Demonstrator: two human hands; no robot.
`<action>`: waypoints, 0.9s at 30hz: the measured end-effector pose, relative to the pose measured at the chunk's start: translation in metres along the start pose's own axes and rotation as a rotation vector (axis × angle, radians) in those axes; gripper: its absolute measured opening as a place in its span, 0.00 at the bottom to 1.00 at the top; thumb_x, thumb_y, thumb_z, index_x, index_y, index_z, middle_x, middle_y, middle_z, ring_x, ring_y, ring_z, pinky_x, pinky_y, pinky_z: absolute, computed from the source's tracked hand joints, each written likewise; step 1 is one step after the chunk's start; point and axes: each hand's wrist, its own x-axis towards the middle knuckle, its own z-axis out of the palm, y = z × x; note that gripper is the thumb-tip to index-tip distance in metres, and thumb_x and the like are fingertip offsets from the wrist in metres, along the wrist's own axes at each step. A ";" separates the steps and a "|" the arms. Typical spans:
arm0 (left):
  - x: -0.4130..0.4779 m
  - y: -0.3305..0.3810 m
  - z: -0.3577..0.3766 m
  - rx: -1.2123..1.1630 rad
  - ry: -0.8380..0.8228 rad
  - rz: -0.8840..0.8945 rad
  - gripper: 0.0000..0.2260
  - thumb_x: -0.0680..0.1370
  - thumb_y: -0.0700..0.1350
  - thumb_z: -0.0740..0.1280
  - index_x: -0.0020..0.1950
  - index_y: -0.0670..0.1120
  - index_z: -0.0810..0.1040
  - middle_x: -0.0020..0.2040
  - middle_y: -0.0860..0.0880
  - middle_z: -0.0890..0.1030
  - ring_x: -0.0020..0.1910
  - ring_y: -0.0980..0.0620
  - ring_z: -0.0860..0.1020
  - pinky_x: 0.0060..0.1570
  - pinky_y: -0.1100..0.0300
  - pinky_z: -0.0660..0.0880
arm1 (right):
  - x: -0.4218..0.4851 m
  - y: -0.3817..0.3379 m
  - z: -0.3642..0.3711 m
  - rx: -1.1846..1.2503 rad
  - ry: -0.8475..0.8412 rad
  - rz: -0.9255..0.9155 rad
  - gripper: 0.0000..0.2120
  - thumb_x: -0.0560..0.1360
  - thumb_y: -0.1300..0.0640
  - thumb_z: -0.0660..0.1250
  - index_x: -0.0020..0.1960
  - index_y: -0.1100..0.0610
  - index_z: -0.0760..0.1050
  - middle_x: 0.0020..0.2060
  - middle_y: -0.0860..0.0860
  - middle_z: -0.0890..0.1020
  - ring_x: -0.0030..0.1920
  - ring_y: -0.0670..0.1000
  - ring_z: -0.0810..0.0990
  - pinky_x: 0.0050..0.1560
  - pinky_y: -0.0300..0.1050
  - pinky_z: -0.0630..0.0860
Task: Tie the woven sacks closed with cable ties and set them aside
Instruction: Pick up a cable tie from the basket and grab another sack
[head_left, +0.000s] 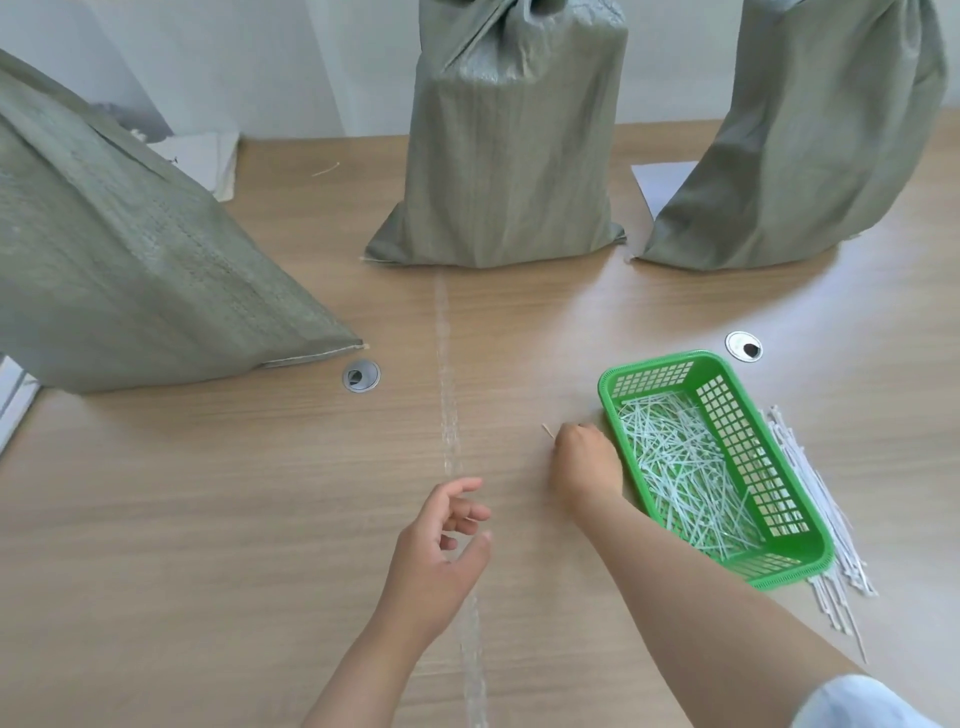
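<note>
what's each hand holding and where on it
Left hand holds nothing. Right hand seems to pinch a thin tan sliver by its near end, on the table beside the basket.

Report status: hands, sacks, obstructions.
Left hand open. Right hand pinches small tan sliver beside green plastic basket. Three grey-green woven sacks standing. Nothing between hands and sacks.

Two arms showed, both bare from the hand upward. The left hand (441, 540), well left of the basket (654, 362), had an uncovered wrist and forearm all the way down to the lower edge of the view. The right hand (584, 462), just left of the basket, was likewise uncovered. Its forearm stayed bare up to a sleeve (862, 701), well below the basket at the view's bottom corner. That sleeve was pale, a whitish light blue, with a soft rounded hem and a loose fit.
</note>
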 end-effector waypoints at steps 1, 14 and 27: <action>0.002 0.000 0.001 -0.003 -0.001 -0.003 0.20 0.71 0.45 0.68 0.61 0.60 0.75 0.50 0.60 0.82 0.49 0.58 0.79 0.55 0.52 0.75 | 0.001 0.000 0.000 0.009 -0.001 0.006 0.11 0.75 0.69 0.59 0.53 0.61 0.76 0.51 0.59 0.81 0.52 0.61 0.81 0.45 0.49 0.74; 0.003 0.008 0.011 -0.052 0.003 -0.006 0.18 0.71 0.44 0.67 0.58 0.60 0.77 0.46 0.57 0.83 0.43 0.59 0.78 0.49 0.60 0.74 | -0.013 -0.006 -0.012 0.218 -0.045 -0.003 0.10 0.73 0.57 0.65 0.53 0.57 0.79 0.51 0.56 0.82 0.54 0.60 0.80 0.50 0.48 0.76; -0.025 0.048 0.063 -0.088 -0.036 0.071 0.14 0.73 0.43 0.67 0.56 0.56 0.79 0.43 0.53 0.82 0.37 0.58 0.75 0.41 0.67 0.73 | -0.054 0.114 -0.085 0.506 0.172 0.192 0.05 0.74 0.59 0.67 0.46 0.58 0.81 0.36 0.52 0.83 0.38 0.54 0.82 0.40 0.49 0.80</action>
